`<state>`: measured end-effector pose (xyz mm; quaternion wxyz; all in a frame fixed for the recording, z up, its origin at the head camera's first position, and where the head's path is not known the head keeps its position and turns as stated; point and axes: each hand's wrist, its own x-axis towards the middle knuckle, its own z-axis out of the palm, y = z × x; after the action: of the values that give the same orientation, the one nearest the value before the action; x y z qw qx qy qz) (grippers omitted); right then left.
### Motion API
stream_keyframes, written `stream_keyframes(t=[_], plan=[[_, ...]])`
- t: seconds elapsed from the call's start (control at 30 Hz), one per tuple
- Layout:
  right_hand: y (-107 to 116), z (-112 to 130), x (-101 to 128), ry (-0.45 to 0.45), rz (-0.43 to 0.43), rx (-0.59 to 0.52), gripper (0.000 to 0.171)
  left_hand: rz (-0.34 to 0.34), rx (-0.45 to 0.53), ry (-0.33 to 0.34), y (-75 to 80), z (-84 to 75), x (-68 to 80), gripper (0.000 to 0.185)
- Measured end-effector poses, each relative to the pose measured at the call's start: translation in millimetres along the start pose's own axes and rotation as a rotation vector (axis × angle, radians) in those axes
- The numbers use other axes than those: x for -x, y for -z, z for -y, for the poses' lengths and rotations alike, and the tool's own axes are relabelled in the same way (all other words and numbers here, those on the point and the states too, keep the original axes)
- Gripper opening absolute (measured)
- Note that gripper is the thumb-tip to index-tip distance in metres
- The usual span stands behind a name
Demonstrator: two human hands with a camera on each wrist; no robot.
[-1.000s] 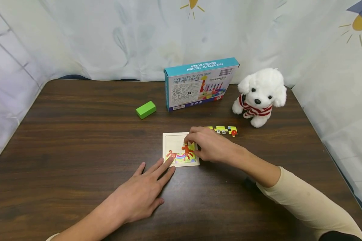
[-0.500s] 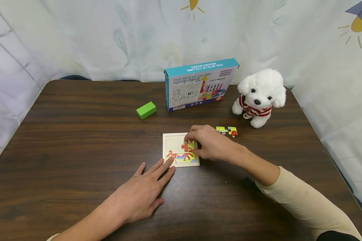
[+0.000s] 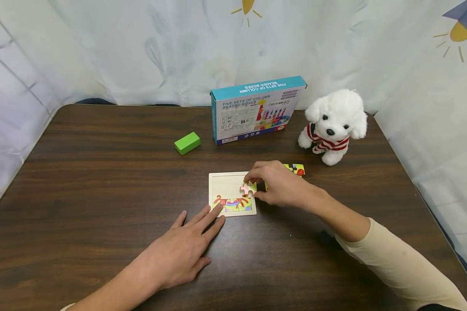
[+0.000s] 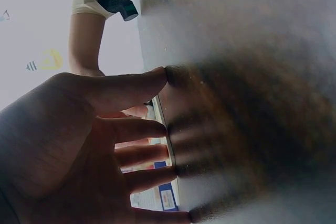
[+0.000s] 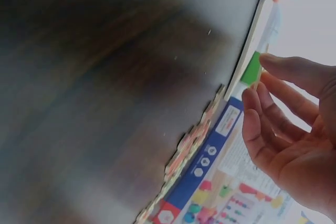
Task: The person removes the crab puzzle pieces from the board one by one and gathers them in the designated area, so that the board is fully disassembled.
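My right hand [image 3: 283,183] pinches a puzzle piece [image 3: 247,189] between thumb and fingertips, over the right side of a small wooden puzzle tray [image 3: 223,183]. In the right wrist view that piece [image 5: 257,80] shows edge-on as a thin pale strip. Along the tray's bottom lies a row of joined pieces [image 3: 233,204] in yellow, red and purple; its left end is partly covered by a finger. My left hand [image 3: 183,250] lies with spread, straight fingers, its fingertips over the tray's lower left edge.
Loose puzzle pieces [image 3: 297,169] lie behind my right hand, partly hidden by it. A green block [image 3: 187,143] sits on the dark wooden table [image 3: 101,181]. Behind the tray stand a boxed toy set [image 3: 257,112] and a white plush dog [image 3: 334,125].
The pinched piece first lay close above the bottom row, then shifted away from it. Now it is tilted and a little further right with my right hand. The left hand has stayed put.
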<state>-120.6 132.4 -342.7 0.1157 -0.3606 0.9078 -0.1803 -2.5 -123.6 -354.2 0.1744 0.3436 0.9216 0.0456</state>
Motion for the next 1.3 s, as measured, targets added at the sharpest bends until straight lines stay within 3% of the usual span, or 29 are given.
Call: stream_keyframes(t=[0.43, 0.83, 1.3], plan=[[7.4, -16.5, 19.8, -0.033, 0.002, 0.035, 0.031, 0.016, 0.015, 0.007, 0.2, -0.8, -1.9, 0.079], [17.1, -39.9, 47.7, -0.051, -0.049, 0.051, 0.033, -0.019, 0.016, 0.004, -0.8, -1.3, 0.7, 0.080], [22.7, -67.5, 73.2, -0.119, -0.077, 0.085, 0.034, 0.002, 0.030, 0.009, -0.6, -0.5, -1.0, 0.080]])
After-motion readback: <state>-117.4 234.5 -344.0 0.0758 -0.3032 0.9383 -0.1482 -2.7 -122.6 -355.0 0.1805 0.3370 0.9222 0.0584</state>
